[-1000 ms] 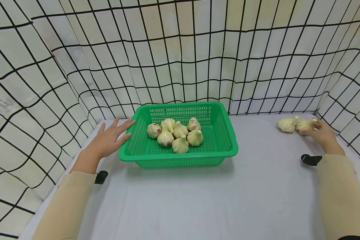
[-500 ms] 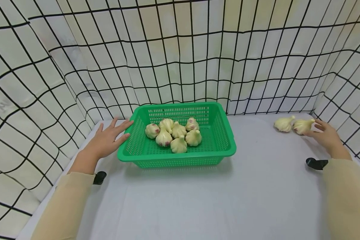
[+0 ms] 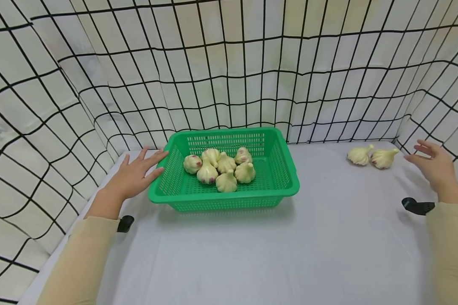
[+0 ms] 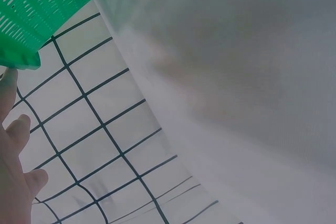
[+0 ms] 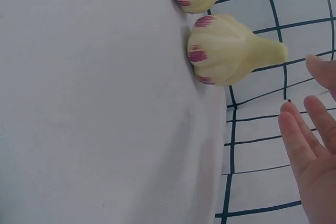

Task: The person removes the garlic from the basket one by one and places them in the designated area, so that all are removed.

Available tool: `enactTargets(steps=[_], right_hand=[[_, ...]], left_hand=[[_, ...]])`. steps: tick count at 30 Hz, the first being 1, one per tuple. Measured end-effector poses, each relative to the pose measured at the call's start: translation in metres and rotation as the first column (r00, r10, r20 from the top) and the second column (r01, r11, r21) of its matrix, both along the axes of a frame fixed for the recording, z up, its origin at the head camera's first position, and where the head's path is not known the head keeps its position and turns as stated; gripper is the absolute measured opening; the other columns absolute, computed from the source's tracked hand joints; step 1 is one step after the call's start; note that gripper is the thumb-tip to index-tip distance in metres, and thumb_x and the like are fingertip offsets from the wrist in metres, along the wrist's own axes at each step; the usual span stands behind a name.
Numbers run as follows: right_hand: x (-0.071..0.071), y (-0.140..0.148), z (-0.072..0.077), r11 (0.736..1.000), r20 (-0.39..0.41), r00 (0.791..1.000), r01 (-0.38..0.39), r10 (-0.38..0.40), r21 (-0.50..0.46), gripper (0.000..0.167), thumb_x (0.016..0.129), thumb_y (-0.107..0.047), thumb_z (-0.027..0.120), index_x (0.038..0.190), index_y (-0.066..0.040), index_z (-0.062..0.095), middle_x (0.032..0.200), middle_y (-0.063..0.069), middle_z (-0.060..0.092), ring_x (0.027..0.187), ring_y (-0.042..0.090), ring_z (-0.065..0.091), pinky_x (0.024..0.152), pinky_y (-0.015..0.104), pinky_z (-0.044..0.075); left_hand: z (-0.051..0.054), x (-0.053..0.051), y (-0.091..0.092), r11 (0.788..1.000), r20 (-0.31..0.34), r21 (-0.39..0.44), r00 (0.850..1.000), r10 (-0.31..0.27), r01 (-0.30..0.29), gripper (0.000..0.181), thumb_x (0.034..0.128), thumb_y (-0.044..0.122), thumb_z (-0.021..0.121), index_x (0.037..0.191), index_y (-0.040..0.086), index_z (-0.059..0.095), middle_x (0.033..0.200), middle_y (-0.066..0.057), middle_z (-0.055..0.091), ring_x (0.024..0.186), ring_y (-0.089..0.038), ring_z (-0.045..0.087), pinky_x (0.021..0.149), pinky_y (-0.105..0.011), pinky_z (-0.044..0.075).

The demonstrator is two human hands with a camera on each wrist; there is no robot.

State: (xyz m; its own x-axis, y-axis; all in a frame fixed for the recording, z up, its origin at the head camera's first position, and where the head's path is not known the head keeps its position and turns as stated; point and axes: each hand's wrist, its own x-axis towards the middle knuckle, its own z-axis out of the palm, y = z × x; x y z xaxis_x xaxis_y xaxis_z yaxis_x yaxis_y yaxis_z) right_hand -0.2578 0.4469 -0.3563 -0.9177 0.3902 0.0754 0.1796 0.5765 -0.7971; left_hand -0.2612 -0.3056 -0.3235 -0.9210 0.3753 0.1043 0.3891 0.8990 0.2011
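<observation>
Touching a green rectangular plastic basket at its left rim, the spread left hand could skew it with a push; well right of the basket, two cream, purple-marked garlic bulbs might roll if bumped, the outer just beside the right hand, fingers apart, holding nothing.

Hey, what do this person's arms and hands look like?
Long beige sleeves reach the wrists. A small black piece with a rounded end juts from the inner side at each wrist. The left hand and right hand are ungloved, with no rings visible.
</observation>
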Motion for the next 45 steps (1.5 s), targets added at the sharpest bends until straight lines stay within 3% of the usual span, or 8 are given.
enactTargets(steps=[10, 14, 18, 23, 29, 35, 42, 45], right_hand=[[0.004, -0.007, 0.007, 0.999, -0.067, 0.997, 0.042, -0.042, -0.010, 0.063, 0.108, -0.033, 0.048, 0.165, -0.021, 0.023, 0.168, 0.011, 0.026, 0.150, 0.028, 0.033, 0.118, 0.052, 0.032], [0.004, -0.014, 0.012, 0.998, -0.128, 0.991, 0.033, -0.040, -0.055, 0.061, 0.107, -0.032, 0.050, 0.163, -0.024, 0.028, 0.164, 0.003, 0.034, 0.128, 0.005, 0.052, 0.108, 0.022, 0.043], [0.003, -0.024, 0.020, 0.994, -0.212, 0.977, -0.003, -0.021, -0.113, 0.057, 0.107, -0.023, 0.053, 0.161, -0.020, 0.035, 0.150, -0.006, 0.049, 0.099, -0.010, 0.051, 0.083, 0.001, 0.044], [0.004, -0.042, 0.032, 0.978, -0.318, 0.946, -0.117, 0.058, -0.170, 0.054, 0.106, -0.013, 0.056, 0.157, -0.013, 0.041, 0.128, -0.013, 0.056, 0.099, -0.009, 0.054, 0.081, 0.001, 0.045], [0.006, -0.059, 0.044, 0.893, -0.458, 0.879, -0.309, 0.136, -0.329, 0.044, 0.102, -0.002, 0.060, 0.144, -0.014, 0.056, 0.116, -0.014, 0.062, 0.099, -0.004, 0.063, 0.081, 0.006, 0.049], [0.006, -0.077, 0.053, 0.942, -0.424, 0.879, -0.304, 0.218, -0.145, 0.043, 0.105, -0.007, 0.056, 0.147, -0.015, 0.053, 0.120, -0.016, 0.060, 0.104, -0.005, 0.061, 0.084, 0.005, 0.048], [0.006, -0.094, 0.058, 0.869, -0.498, 0.814, -0.448, 0.300, -0.208, 0.037, 0.102, 0.000, 0.059, 0.135, -0.017, 0.063, 0.118, -0.010, 0.064, 0.103, -0.002, 0.066, 0.083, 0.008, 0.051], [0.006, -0.101, 0.059, 0.881, -0.468, 0.815, -0.452, 0.342, -0.143, 0.038, 0.103, 0.000, 0.058, 0.136, -0.018, 0.061, 0.119, -0.013, 0.064, 0.103, -0.003, 0.065, 0.084, 0.008, 0.050]], left_hand=[[-0.001, -0.002, -0.001, 1.000, 0.003, 0.007, 1.000, -0.006, 0.006, 0.064, 0.1096, 0.051, 0.037, 0.164, 0.020, 0.027, 0.167, -0.015, 0.026, 0.155, -0.044, 0.005, 0.116, -0.070, -0.010], [0.001, 0.001, 0.000, 1.000, 0.002, 0.007, 1.000, -0.004, 0.004, 0.064, 0.1096, 0.050, 0.038, 0.164, 0.019, 0.028, 0.166, -0.015, 0.026, 0.155, -0.044, 0.004, 0.116, -0.070, -0.009], [0.001, 0.001, 0.000, 1.000, -0.005, 0.006, 1.000, -0.005, 0.005, 0.063, 0.1096, 0.050, 0.038, 0.164, 0.019, 0.028, 0.166, -0.016, 0.027, 0.154, -0.045, 0.005, 0.116, -0.070, -0.009], [0.001, 0.000, -0.001, 1.000, -0.010, 0.010, 1.000, -0.005, 0.005, 0.063, 0.1095, 0.050, 0.039, 0.164, 0.019, 0.029, 0.166, -0.016, 0.028, 0.154, -0.046, 0.006, 0.116, -0.070, -0.009], [0.001, 0.002, 0.000, 1.000, 0.002, 0.007, 1.000, -0.001, 0.001, 0.064, 0.1095, 0.050, 0.038, 0.164, 0.018, 0.028, 0.166, -0.015, 0.027, 0.155, -0.045, 0.004, 0.116, -0.070, -0.009], [0.002, 0.002, 0.001, 1.000, 0.016, -0.004, 1.000, 0.009, -0.009, 0.064, 0.1095, 0.050, 0.038, 0.164, 0.019, 0.027, 0.167, -0.015, 0.026, 0.155, -0.044, 0.003, 0.116, -0.071, -0.008], [0.003, 0.001, 0.001, 1.000, 0.016, -0.005, 1.000, 0.014, -0.014, 0.064, 0.1096, 0.050, 0.038, 0.164, 0.019, 0.027, 0.166, -0.015, 0.026, 0.155, -0.044, 0.003, 0.116, -0.071, -0.008], [0.002, 0.001, 0.001, 1.000, 0.015, 0.000, 1.000, 0.013, -0.013, 0.063, 0.1096, 0.049, 0.039, 0.164, 0.019, 0.028, 0.166, -0.016, 0.027, 0.155, -0.044, 0.004, 0.116, -0.070, -0.008]])
